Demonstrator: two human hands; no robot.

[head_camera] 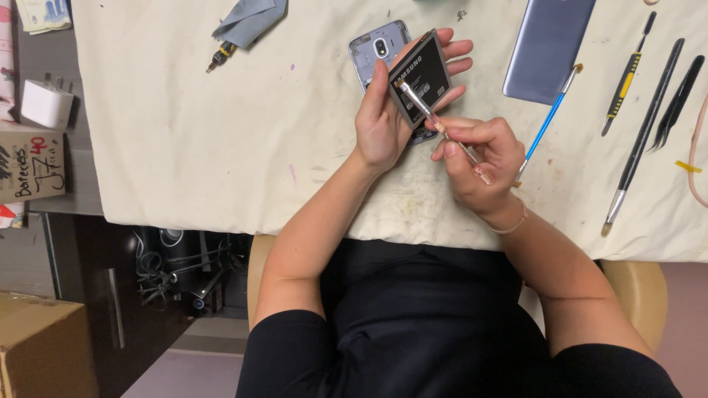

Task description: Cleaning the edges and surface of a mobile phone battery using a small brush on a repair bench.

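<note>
Holding the black battery tilted above the opened phone, left hand fingers wrapped round its edges; pinching the thin tool in right hand fingers, tip touching the battery face. Working best with light, shallow strokes, bracing wrists over the worktop.

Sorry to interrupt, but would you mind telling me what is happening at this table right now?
A person seated at a cloth-covered table holds a black phone battery in the left hand, above an opened phone lying back up. The right hand grips a thin pink tool whose tip touches the battery. To the side lie a grey-blue back cover, a blue brush, a yellow-handled pry tool and black tweezers.
</note>
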